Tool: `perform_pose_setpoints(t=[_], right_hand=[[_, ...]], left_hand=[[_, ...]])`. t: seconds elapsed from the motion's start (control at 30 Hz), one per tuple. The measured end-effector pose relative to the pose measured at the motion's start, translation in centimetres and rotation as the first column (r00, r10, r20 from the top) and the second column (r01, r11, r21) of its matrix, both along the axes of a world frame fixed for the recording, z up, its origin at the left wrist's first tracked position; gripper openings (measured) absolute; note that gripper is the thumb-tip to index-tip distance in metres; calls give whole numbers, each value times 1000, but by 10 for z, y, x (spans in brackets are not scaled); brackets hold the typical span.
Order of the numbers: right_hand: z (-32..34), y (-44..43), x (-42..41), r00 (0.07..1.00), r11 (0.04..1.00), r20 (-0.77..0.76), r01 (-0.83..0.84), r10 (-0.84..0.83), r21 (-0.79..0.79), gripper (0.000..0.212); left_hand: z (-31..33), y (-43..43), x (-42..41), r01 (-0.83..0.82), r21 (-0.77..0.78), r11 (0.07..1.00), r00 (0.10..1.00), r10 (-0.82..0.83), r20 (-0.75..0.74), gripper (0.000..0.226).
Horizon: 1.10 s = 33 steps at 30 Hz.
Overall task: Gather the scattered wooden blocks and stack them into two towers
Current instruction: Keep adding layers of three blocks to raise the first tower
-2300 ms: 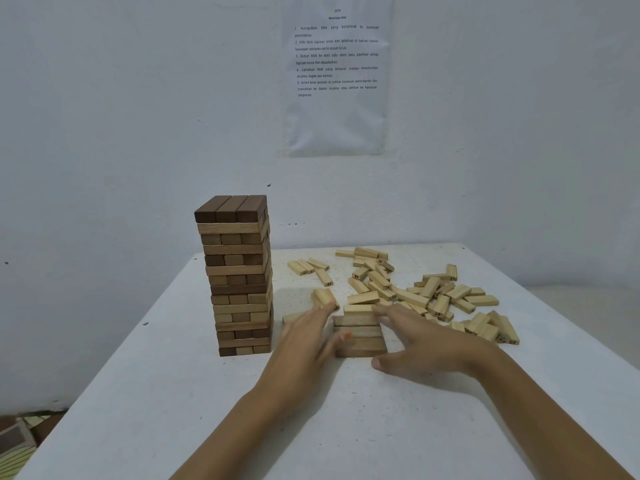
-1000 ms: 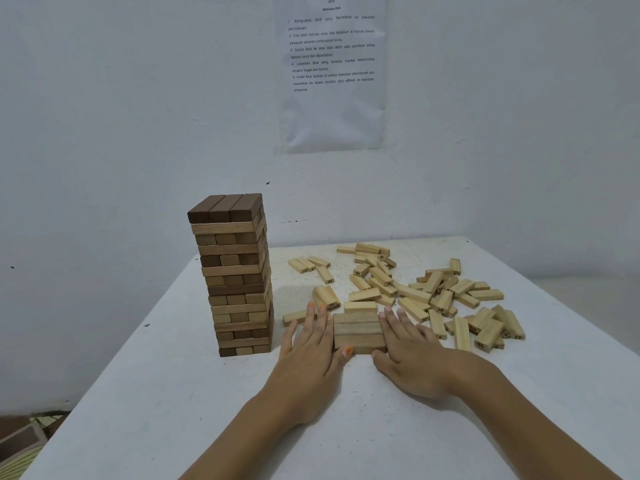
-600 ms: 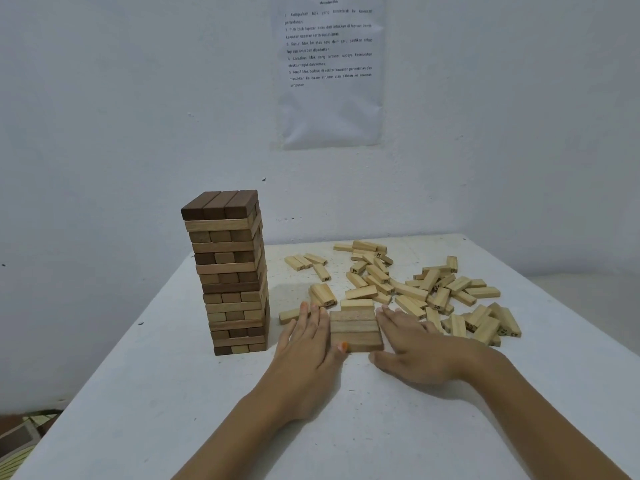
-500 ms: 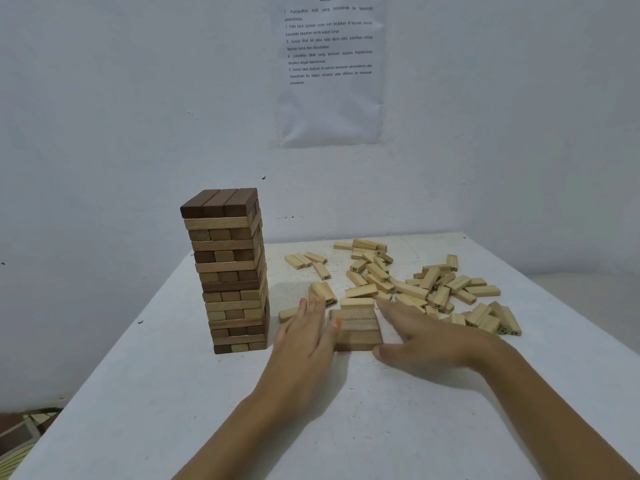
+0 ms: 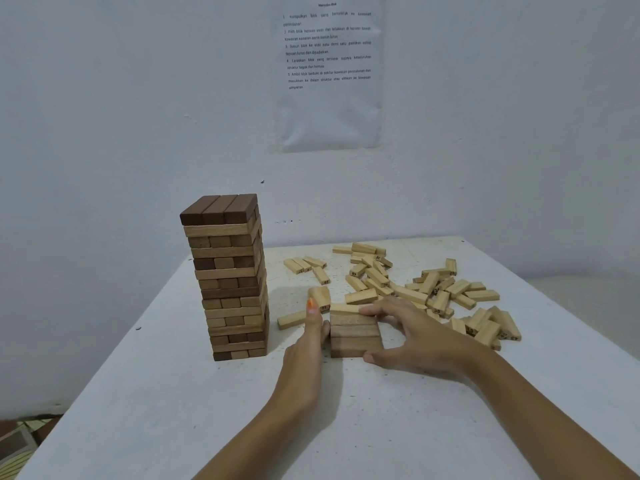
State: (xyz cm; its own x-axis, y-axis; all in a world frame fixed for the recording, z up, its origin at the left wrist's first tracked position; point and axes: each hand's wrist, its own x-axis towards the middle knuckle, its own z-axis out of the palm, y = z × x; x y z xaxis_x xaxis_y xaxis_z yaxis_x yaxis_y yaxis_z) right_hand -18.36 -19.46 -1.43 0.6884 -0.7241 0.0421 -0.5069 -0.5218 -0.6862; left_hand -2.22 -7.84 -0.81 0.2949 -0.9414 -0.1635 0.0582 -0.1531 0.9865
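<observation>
A tall tower [image 5: 232, 289] of dark and light wooden blocks stands on the white table [image 5: 207, 427], left of centre. To its right is a low stack [image 5: 353, 336] of brown blocks, with one pale block [image 5: 343, 309] lying against its far side. My left hand [image 5: 308, 351] stands on edge, its straight fingers pressing the stack's left side. My right hand [image 5: 415, 337] spans the right side, with its fingers touching the pale block at the far edge and its thumb at the near corner. Several loose pale blocks [image 5: 426, 289] lie scattered behind and to the right.
One pale block [image 5: 291, 319] lies between the tower and the low stack. A printed sheet [image 5: 329, 71] hangs on the wall behind. The table's left edge drops to the floor [image 5: 20, 441]; walls close in behind and to the right.
My left hand turned from flat on the table to standing on edge against the stack. My right hand lifted from flat and now spans the stack from front to back.
</observation>
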Motion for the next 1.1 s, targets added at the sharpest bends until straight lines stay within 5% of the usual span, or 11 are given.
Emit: perform_pose_setpoints(t=[0.1, 0.23, 0.53, 0.67, 0.8, 1.1], right_hand=[[-2, 0, 2, 998, 997, 58, 27, -23, -70, 63], [-5, 2, 4, 991, 989, 113, 85, -72, -122, 60], [3, 9, 3, 954, 990, 284, 121, -95, -74, 61], [9, 10, 0, 940, 992, 331, 108, -81, -62, 63], [22, 11, 1, 917, 992, 394, 103, -69, -67, 65], [93, 21, 8, 875, 984, 483, 64, 25, -166, 73]], left_hand=[[0, 0, 0, -8, 29, 1000, 1000, 9, -2, 99], [6, 2, -1, 14, 30, 999, 999, -13, -35, 99], [22, 5, -11, 63, -72, 995, 982, -75, -174, 64], [25, 8, -7, 103, -131, 986, 986, -118, -115, 63], [34, 16, -5, 114, -175, 978, 991, -99, 95, 76], [94, 32, -7, 118, -352, 928, 975, -42, 217, 64]])
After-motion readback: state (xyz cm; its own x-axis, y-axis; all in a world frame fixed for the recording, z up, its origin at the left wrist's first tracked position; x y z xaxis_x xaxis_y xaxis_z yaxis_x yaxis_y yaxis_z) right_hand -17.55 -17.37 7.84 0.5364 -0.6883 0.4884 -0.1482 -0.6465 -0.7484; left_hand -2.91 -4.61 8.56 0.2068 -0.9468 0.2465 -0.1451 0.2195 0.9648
